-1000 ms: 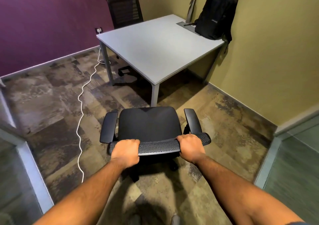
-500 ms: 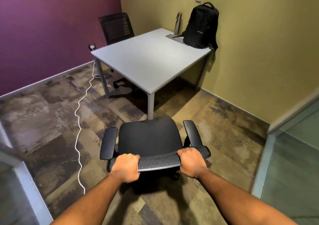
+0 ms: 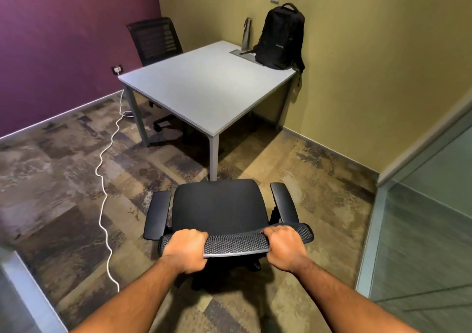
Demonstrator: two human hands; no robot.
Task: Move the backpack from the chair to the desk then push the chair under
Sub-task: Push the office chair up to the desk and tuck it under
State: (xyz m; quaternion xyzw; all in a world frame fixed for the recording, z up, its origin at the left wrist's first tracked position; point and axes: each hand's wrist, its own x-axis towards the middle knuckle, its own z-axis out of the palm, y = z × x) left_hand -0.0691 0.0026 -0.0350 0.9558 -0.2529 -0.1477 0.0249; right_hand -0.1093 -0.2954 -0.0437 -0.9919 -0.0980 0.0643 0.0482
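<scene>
A black backpack (image 3: 280, 39) stands upright on the far right corner of the light grey desk (image 3: 204, 87), leaning on the yellow wall. The black office chair (image 3: 219, 207) stands on the floor just in front of the desk's near corner leg, its seat bare. My left hand (image 3: 186, 249) grips the left part of the chair's mesh backrest top. On the right part of that same edge my right hand (image 3: 284, 247) is closed.
A second black chair (image 3: 155, 40) sits at the desk's far side by the purple wall. A white cable (image 3: 107, 187) snakes over the floor from a wall socket (image 3: 117, 69). A metal bottle (image 3: 246, 35) stands on the desk. Glass partitions (image 3: 421, 230) flank both sides.
The chair and my view have drawn back from the desk and turned slightly; the desk and backpack now look farther away. Both hands keep their grip on the backrest.
</scene>
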